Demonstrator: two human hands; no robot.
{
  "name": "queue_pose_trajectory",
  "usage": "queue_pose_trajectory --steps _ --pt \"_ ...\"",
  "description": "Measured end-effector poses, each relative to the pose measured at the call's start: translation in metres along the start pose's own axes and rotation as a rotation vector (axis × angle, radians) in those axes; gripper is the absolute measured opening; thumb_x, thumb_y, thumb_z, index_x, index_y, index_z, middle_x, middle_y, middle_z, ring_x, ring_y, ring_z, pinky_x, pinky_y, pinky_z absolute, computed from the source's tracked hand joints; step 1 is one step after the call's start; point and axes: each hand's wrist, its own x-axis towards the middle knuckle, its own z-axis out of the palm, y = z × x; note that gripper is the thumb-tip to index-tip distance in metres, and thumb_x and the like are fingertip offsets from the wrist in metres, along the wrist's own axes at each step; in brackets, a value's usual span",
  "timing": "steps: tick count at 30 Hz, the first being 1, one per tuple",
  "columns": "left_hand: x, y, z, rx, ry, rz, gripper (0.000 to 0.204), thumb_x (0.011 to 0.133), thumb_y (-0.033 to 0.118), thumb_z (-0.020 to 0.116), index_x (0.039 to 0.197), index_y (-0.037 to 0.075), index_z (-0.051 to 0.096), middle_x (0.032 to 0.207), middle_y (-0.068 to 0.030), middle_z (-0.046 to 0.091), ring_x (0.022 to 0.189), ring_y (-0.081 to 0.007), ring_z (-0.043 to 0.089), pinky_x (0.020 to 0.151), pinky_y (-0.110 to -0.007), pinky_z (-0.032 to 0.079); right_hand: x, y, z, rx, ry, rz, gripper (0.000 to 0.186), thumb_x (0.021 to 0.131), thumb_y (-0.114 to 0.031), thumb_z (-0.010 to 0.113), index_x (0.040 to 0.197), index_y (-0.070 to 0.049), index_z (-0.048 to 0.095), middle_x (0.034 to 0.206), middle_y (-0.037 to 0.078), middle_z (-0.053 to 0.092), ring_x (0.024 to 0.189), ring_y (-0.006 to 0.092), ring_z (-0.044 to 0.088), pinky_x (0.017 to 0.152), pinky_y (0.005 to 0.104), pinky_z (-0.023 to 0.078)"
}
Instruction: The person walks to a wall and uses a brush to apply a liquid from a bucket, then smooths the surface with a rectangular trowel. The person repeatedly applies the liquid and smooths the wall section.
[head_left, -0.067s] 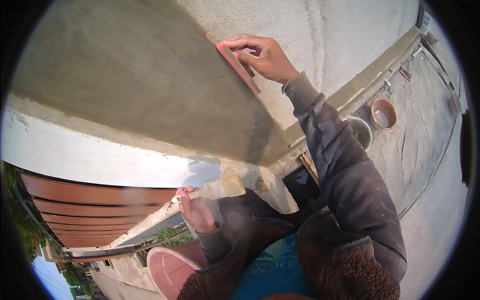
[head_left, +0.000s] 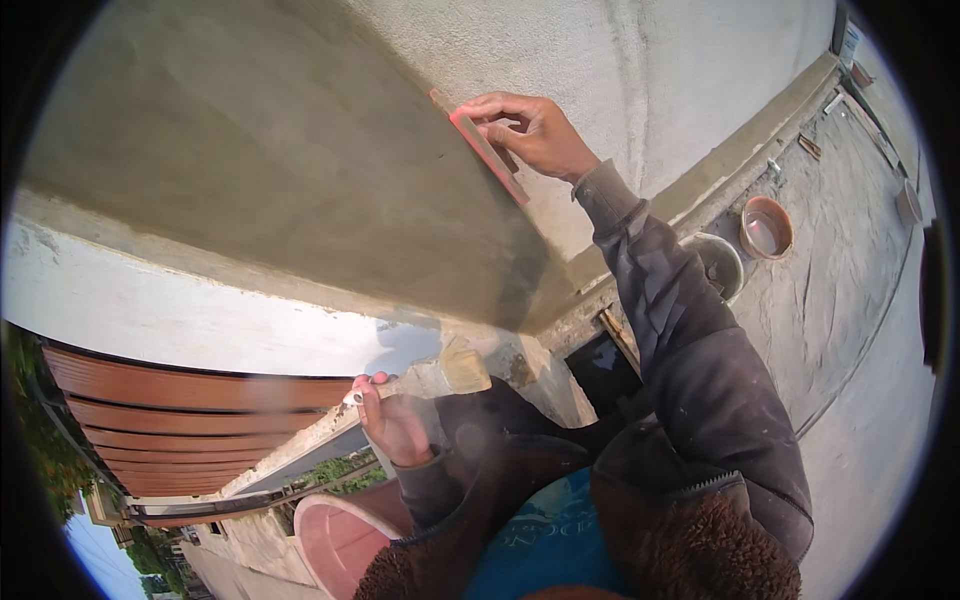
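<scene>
My right hand point(head_left: 540, 138) is closed on the handle of a pinkish-red plastering float point(head_left: 492, 158). The float's long side lies along the right edge of a smooth, damp-looking grey-brown plaster face point(head_left: 270, 150), where it meets a rough pale wall point(head_left: 530, 50). Lower down, nearer my body, my left hand point(head_left: 398, 428) grips a wide paintbrush point(head_left: 425, 382) by its handle. The brush's pale bristles point to the right, in front of a white ledge and apart from the plaster.
Beside my right sleeve stand a grey bucket point(head_left: 722, 268) and a brown-orange bucket point(head_left: 767, 228) on the rough concrete floor point(head_left: 840, 290). A large pink tub point(head_left: 340, 545) is by my left elbow. Orange-brown slats point(head_left: 190, 415) and greenery are at the left.
My right hand and the float have slid a little down and to the right along the plaster's edge. My left hand with the paintbrush has stayed in place.
</scene>
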Motion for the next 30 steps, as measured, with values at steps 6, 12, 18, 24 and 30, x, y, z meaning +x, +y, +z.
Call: queue_pose_trajectory --steps 6,12,18,24,30 --pt "0.002 0.002 0.021 -0.009 -0.034 -0.017 0.02 0.101 0.019 0.059 0.116 0.008 0.05 0.107 -0.0057 0.057 0.097 -0.0177 0.06 0.083 -0.035 0.055 0.022 -0.056 -0.02 0.102 0.095 -0.066 0.028 0.094 -0.018 0.068 0.121 -0.01 0.072 0.109 0.009 0.073 0.098 0.0156 0.069 0.085 0.029 0.056" --pt "-0.002 0.003 0.012 0.002 0.002 -0.032 0.019 0.098 0.017 0.063 0.115 0.012 0.055 0.101 -0.0035 0.061 0.097 -0.0185 0.058 0.092 -0.04 0.048 0.117 -0.138 -0.01 0.028 0.049 -0.31 0.032 0.094 -0.019 0.067 0.124 -0.009 0.069 0.108 0.009 0.071 0.095 0.0194 0.068 0.081 0.0338 0.057" --pt "-0.002 0.0 -0.001 -0.017 0.039 -0.027 0.019 0.099 0.016 0.063 0.116 0.013 0.054 0.101 -0.0032 0.061 0.095 -0.0183 0.06 0.087 -0.039 0.051 0.04 -0.038 0.003 0.028 -0.025 -0.024 0.027 0.094 -0.015 0.069 0.12 -0.013 0.072 0.11 0.006 0.072 0.101 0.0158 0.065 0.082 0.0319 0.056" --pt "0.008 -0.007 0.026 -0.016 -0.012 -0.044 0.02 0.099 0.016 0.062 0.117 0.013 0.054 0.102 -0.0065 0.062 0.091 -0.0173 0.063 0.068 -0.032 0.058 -0.121 0.052 -0.03 0.006 -0.132 0.558 0.032 0.094 -0.019 0.069 0.124 -0.009 0.068 0.122 0.008 0.068 0.113 0.0193 0.062 0.104 0.0378 0.045" --pt "0.004 0.0 0.01 -0.011 0.05 0.002 0.022 0.099 0.018 0.062 0.118 0.011 0.053 0.101 -0.0076 0.063 0.087 -0.0177 0.064 0.066 -0.033 0.059 0.037 -0.073 -0.017 0.171 0.097 0.019 0.032 0.096 -0.019 0.068 0.123 -0.004 0.067 0.113 0.007 0.069 0.107 0.0156 0.062 0.096 0.0339 0.049"
